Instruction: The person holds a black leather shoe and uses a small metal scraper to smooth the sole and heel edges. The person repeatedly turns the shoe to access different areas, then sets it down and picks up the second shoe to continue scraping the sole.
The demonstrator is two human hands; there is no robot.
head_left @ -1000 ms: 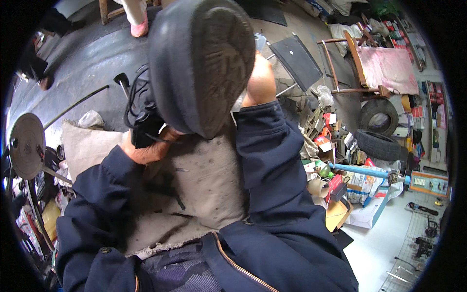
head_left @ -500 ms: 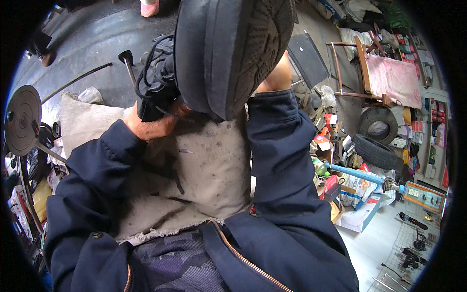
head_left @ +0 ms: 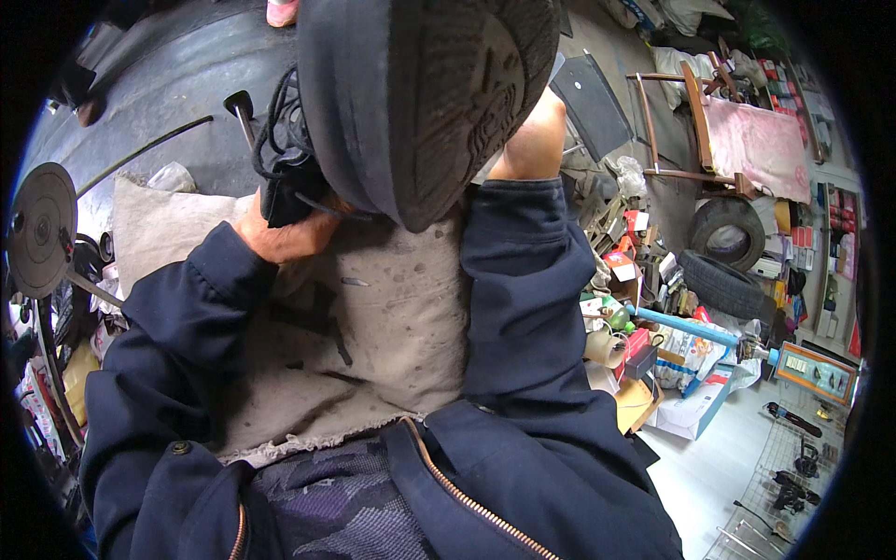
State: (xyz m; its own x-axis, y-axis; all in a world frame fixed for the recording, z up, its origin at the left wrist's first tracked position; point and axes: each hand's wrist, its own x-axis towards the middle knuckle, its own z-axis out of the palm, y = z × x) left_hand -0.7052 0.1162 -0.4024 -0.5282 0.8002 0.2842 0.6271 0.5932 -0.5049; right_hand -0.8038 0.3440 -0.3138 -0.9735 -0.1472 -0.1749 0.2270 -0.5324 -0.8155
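Note:
A black shoe (head_left: 425,103) looms close at the top middle, its patterned sole turned toward the right and its dark laces (head_left: 278,126) hanging on the left side. My left hand (head_left: 289,237) grips the shoe's upper beside the laces, its fingers partly covered by the black material. Behind the sole, on the right, my right hand (head_left: 532,140) shows only around the wrist and back; its fingers are hidden by the shoe. Across my lap, below the shoe, lies a stained beige cloth (head_left: 392,322) with a frayed edge.
At the left stands a round metal disc (head_left: 44,229) on a stand, with a thin rod (head_left: 145,154) beyond it. Piled goods, tyres (head_left: 726,235), a wooden chair (head_left: 695,121) with a pink cloth and a blue pole (head_left: 686,327) fill the right side. A pink shoe (head_left: 282,12) shows at the top.
The black shoe has shifted left and its sole has turned slightly more into view. My right forearm has moved a little left with it; my left hand has barely moved.

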